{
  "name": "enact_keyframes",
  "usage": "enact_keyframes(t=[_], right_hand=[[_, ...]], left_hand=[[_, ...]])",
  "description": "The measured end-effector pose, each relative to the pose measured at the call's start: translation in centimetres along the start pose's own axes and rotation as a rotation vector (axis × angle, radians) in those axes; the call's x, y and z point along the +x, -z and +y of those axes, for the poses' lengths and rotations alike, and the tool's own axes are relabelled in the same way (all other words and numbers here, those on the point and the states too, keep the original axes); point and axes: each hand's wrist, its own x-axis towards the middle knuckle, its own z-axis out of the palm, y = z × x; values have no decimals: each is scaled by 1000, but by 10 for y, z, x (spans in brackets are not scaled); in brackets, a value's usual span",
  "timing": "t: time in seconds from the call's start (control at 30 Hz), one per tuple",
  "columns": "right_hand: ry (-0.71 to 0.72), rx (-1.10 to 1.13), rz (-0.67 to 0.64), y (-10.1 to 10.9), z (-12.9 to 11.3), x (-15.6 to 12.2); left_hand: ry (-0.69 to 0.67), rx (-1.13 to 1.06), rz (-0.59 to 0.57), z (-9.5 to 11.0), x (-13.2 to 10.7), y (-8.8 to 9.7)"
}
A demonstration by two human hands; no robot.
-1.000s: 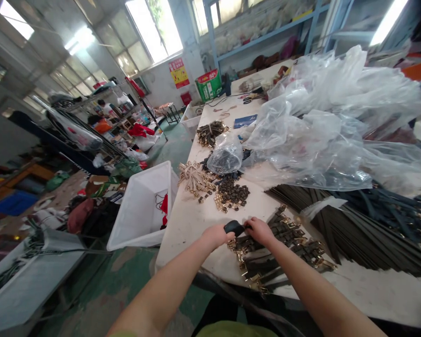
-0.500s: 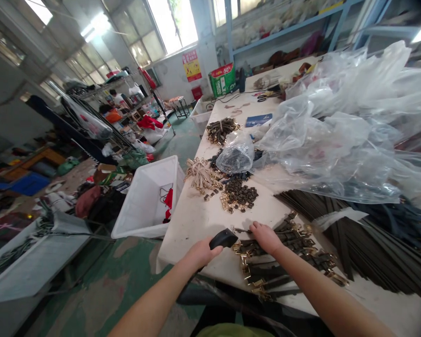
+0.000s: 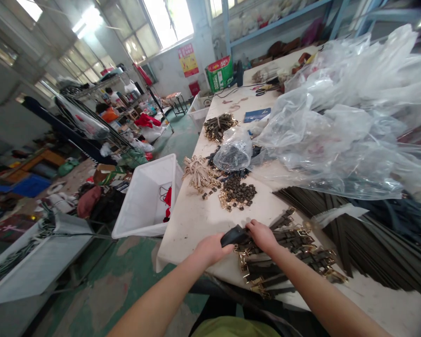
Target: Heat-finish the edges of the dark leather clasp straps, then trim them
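1. Your left hand [image 3: 212, 249] is curled around the end of a dark leather strap [image 3: 234, 236], with the fingers closed over it and the forearm reaching in from the lower left. It is gripping the strap rather than lying spread.
2. Your right hand [image 3: 262, 236] is angled downward and sits just beside the left, with its fingers bunched at the strap and over the near edge of a pile of dark straps with gold buckles [image 3: 284, 255]. You cannot tell from this view whether it is pinching the strap or only pressing on it.
3. Both hands are over the near part of the white-topped worktable [image 3: 192, 234]. Bare tabletop lies to the left of your left hand and up toward a heap of small dark buckles [image 3: 236, 191]. The table's near edge runs just below your forearms.
4. To the left of the table stands a white plastic bin [image 3: 143, 201]. To the right, a long bundle of dark straps [image 3: 347, 238] lies beside the pile, beneath a mass of clear plastic bags [image 3: 323, 140].
5. The strap in your hand is matte and black, and its visible end is curved and thick. The straps in the pile lie roughly side by side, their gold buckles facing toward the lower right.
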Motion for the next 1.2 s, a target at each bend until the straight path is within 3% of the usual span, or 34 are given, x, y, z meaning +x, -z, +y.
enact_keyframes(t=[0.13,0.27,0.37,0.5,0.6,0.7,0.83,0.97,1.07,1.2], right_hand=[[-15,47,12,-2,8,1],[-18,84,20,-4,14,1],[30,119,37,-3,15,1],[88,115,15,-1,14,0],[62,121,29,-2,14,-1],[42,136,26,-3,14,-1],[19,140,21,1,14,-2],[4,123,63,8,2,1],[38,87,96,10,-16,8],[23,139,39,0,-34,19]], left_hand=[[8,43,-4,5,19,4],[132,29,20,-23,17,2],[121,42,31,-35,9,-3],[46,65,55,-17,9,-6],[35,110,29,4,21,-2],[42,132,-6,11,32,5],[133,-20,-28,-13,25,9],[148,-275,9,-43,4,-1],[136,-360,72,-53,-8,-11],[169,-439,116,-57,-17,-15]])
